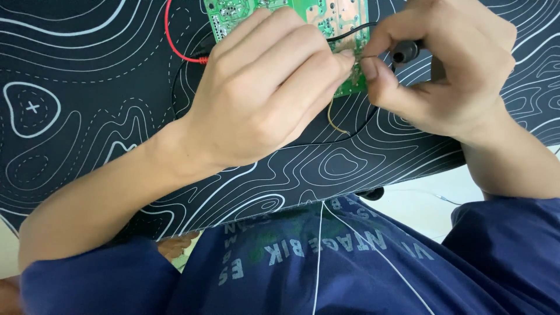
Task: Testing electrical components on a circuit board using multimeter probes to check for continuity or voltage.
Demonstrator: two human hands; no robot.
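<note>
My left hand lies over the green circuit board, fingers curled and closed on its near edge; the board is the reference for everything below. It sits at the far side of the black desk mat with white contour lines, partly hidden under my knuckles, its solder side with small silvery joints facing up.

My right hand is just right of the board. Thumb and forefinger are pinched on a thin wire lead at the board's right edge, and the remaining fingers are wrapped around a black cylindrical probe or tool tip. I cannot tell exactly what that tool is. The fingertips of both hands nearly meet at the board's near right corner.

A red wire curves down left of the board and ends under my left hand. A black wire crosses the board towards the right hand. A thin bare tan wire hangs from the board's near edge, looping over the mat towards me.
</note>
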